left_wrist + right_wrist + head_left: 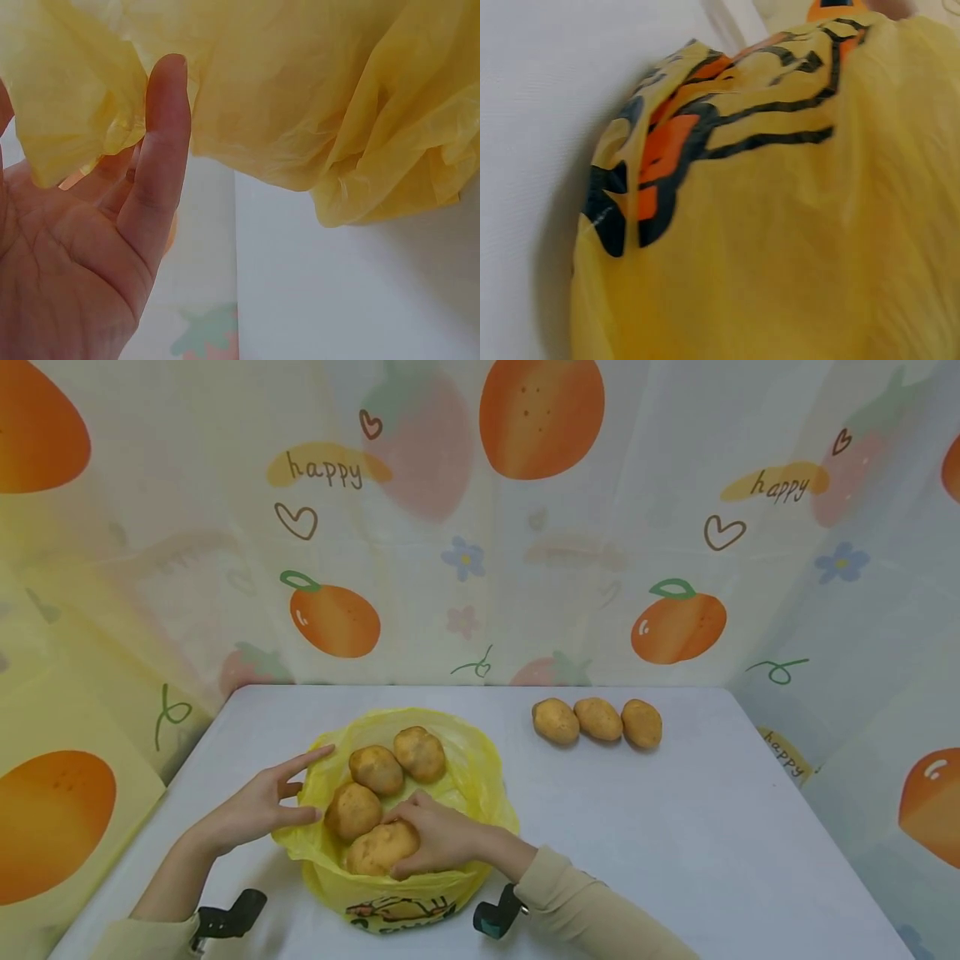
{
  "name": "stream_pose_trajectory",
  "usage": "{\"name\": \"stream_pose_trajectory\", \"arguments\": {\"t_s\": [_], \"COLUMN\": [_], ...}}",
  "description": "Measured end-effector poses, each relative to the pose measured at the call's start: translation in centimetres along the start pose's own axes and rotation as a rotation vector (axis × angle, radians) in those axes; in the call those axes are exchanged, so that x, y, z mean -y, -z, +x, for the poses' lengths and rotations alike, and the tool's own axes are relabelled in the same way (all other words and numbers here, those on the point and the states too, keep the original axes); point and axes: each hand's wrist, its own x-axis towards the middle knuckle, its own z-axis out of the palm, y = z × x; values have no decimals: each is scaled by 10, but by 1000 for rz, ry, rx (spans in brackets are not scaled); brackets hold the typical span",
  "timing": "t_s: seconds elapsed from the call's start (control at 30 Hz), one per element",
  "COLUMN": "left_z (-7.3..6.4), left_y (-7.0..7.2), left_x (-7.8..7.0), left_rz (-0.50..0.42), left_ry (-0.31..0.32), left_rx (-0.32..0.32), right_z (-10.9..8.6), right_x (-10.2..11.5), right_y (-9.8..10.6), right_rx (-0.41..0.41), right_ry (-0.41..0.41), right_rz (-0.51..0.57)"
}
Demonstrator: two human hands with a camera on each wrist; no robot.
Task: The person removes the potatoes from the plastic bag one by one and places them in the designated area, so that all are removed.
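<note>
A yellow plastic bag [486, 777] stands with its mouth spread wide, and several potatoes lie inside it. My right hand [442, 837] reaches in over the near right rim and grips the nearest potato [381, 850], thumb on the near side and fingers over the far side. In the right wrist view the printed wall of the bag [765, 217] hides that hand's fingers. At the left rim is my left hand [251, 810], its fingers extended and spread along the plastic. Its palm [67, 262] faces the bag in the left wrist view.
Three potatoes sit in a row at the back right of the white table [660, 835]; the middle one [598, 719] lies close between its neighbours. A fruit-patterned curtain [525, 635] hangs behind the table's back edge and along both sides.
</note>
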Motion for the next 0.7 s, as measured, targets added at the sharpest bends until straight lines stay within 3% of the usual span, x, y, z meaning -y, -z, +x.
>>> {"name": "stream_pose_trajectory", "arguments": {"t_s": [0.23,0.5,0.7], "left_z": [0,1,1], "left_y": [-1,-1,1], "left_x": [0,-1,0], "left_rz": [13,-23,35], "left_ry": [-2,0,-4], "left_rx": [-8,6,-7], "right_z": [-3,-9,-17], "right_x": [2,-2,-4], "right_y": [11,20,25], "right_rx": [-94,-138,-196], "right_ry": [28,47,53], "right_rz": [3,78,96]}}
